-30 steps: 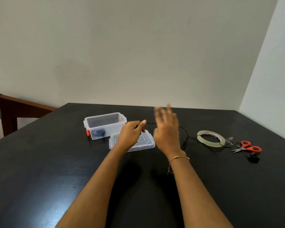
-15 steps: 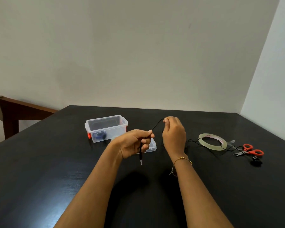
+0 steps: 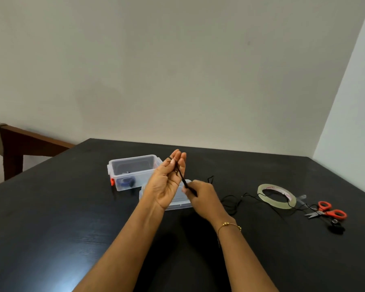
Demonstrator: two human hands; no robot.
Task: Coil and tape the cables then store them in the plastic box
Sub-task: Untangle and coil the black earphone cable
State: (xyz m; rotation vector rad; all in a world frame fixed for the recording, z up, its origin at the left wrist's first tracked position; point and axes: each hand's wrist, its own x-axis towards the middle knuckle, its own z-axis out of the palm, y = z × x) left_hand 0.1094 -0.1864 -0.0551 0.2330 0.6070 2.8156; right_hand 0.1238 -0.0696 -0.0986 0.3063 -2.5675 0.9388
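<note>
A thin black cable [image 3: 180,176] runs taut across the palm of my left hand [image 3: 168,182], which is raised with its fingers upright and its thumb pinching the cable near the fingertips. Just below it, my right hand [image 3: 203,200] pinches the same cable. The rest of the cable trails loose over the table to the right, across the tape roll [image 3: 276,196], and ends at a black plug [image 3: 335,227]. The clear plastic box [image 3: 133,171] stands open behind my left hand with a dark blue coil inside. Its lid [image 3: 178,200] lies flat under my hands.
Orange-handled scissors [image 3: 329,211] lie right of the tape roll, close to the cable's plug. The black table [image 3: 51,228] ends at a wall behind the box. A wooden chair back [image 3: 19,142] stands off the table's left side.
My left hand has turned palm-up and risen with its fingers straightened. My right hand dropped lower and pulled the cable taut across the left palm. The cable's dangling end no longer hangs below my left hand.
</note>
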